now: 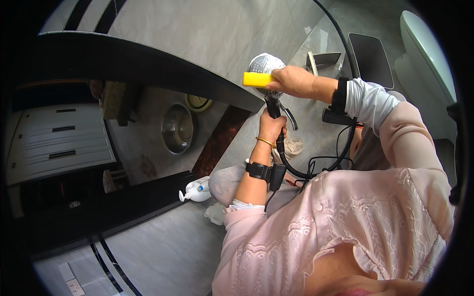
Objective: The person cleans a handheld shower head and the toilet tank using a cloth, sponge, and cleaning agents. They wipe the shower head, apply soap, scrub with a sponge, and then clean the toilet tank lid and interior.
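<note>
My left hand point(272, 127) grips the black handle of what looks like a hand-held shower head point(267, 63), held up with its round, silvery, dotted face in view. White foam or wet residue shows around the lower part of the head. In my right hand point(296, 82) is a yellow block point(257, 79), a sponge or brush, pressed against or just over the head's face; its underside is hidden. From the handle's lower end a black hose point(292, 171) curves to the right and up behind my right arm.
To the left is a dark door frame point(155, 55), with a metal basin point(178, 128) beyond it. A white pump bottle point(196, 190) stands beside my left knee. A beige cloth point(290, 148) lies on the tiles. At right are a grey bin point(372, 59) and a white toilet point(426, 63).
</note>
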A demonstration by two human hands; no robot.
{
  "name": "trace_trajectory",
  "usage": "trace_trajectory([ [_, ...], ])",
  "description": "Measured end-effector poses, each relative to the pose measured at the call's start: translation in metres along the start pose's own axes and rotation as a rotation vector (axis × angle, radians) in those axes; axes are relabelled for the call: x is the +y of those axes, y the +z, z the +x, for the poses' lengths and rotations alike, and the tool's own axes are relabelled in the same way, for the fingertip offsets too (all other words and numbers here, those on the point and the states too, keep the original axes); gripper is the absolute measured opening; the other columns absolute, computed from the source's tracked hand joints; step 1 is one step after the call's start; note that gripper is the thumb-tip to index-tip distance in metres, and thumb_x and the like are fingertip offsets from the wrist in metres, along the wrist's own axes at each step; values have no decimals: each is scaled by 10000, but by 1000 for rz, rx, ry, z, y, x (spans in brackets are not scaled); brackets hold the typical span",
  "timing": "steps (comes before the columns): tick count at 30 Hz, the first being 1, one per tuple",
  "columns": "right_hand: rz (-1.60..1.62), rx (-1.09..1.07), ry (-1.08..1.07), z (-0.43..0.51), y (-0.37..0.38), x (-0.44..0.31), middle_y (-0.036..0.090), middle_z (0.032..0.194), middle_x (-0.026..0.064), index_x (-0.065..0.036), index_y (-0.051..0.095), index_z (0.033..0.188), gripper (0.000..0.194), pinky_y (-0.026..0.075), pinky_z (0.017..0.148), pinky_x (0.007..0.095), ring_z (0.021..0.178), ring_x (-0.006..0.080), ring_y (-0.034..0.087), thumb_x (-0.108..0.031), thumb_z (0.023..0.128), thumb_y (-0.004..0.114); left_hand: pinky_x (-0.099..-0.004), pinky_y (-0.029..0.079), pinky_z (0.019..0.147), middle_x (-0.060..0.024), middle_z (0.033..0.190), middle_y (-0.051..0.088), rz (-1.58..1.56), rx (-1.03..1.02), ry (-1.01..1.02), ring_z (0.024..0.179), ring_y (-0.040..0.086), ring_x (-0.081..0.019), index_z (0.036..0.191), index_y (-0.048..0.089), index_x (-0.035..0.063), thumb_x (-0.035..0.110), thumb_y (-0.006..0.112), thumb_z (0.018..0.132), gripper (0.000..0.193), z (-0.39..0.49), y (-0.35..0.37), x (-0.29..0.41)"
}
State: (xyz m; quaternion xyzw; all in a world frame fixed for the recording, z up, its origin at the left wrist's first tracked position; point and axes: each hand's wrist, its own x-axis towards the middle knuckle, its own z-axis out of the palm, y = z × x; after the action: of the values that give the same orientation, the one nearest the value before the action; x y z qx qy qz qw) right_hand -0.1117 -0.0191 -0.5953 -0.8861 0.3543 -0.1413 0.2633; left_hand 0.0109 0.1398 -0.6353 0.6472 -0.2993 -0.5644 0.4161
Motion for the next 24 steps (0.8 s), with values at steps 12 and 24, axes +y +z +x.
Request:
trace_trajectory([
  [12,183,151,138,-21,11,0,616,715,191,-11,587,847,471,479,661,444,719,380,608,-477,850,524,-293,407,401,-43,619,458,-526,-162,-33,461,462,-145,885,440,101,21,559,785,175,-4,-14,3],
  [24,113,-69,8,-31,9,1,613,714,197,-17,599,831,485,477,660,446,723,374,608,-493,849,511,-307,419,387,-47,607,460,-472,-165,-19,445,467,-152,872,428,78,10,539,787,156,-6,-11,1],
])
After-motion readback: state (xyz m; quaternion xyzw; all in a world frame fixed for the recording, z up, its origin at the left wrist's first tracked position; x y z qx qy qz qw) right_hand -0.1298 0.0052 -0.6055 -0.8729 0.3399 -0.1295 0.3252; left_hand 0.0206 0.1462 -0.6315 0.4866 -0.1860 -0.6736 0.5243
